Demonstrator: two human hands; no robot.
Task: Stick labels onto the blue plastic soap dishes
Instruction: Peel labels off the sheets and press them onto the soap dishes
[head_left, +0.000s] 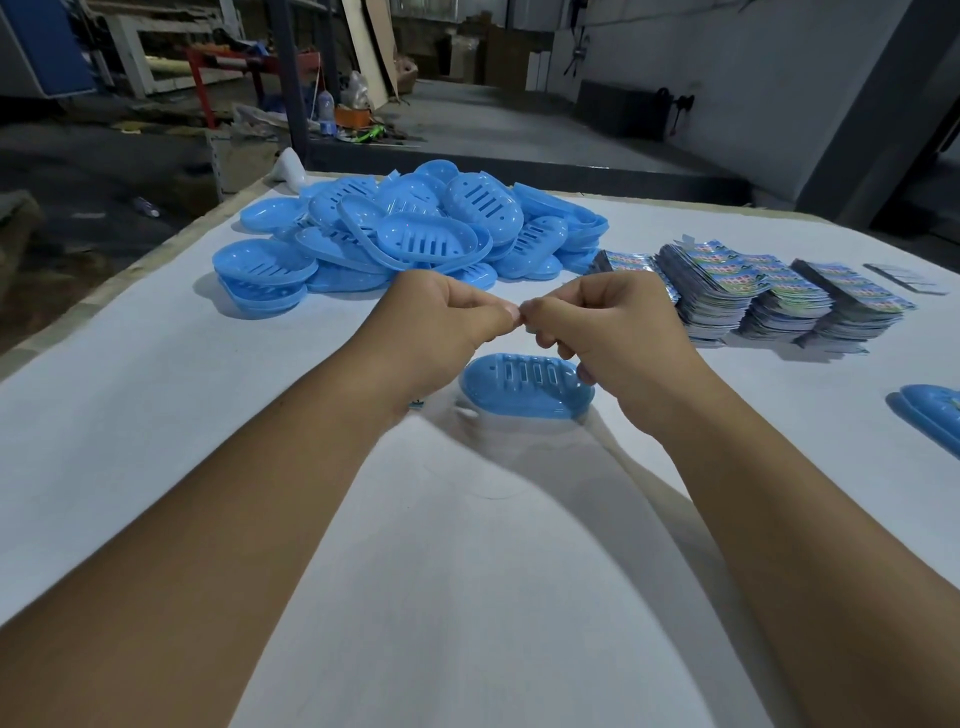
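A blue soap dish (524, 395) lies upside down on the white table (156, 415), slots facing up, just below my hands. My left hand (447, 317) and my right hand (608, 322) are held together above it, fingers curled and fingertips meeting at a small label (523, 316) that is almost fully hidden between them. A large pile of blue soap dishes (410, 234) sits behind my hands. Stacks of printed labels (753, 296) stand to the right of the pile.
Another blue soap dish with a label on it (935, 421) lies at the table's right edge. A small scrap (415, 404) lies by my left wrist. A flat grey sheet (906, 278) lies beyond the label stacks. Workshop clutter stands on the floor behind the table.
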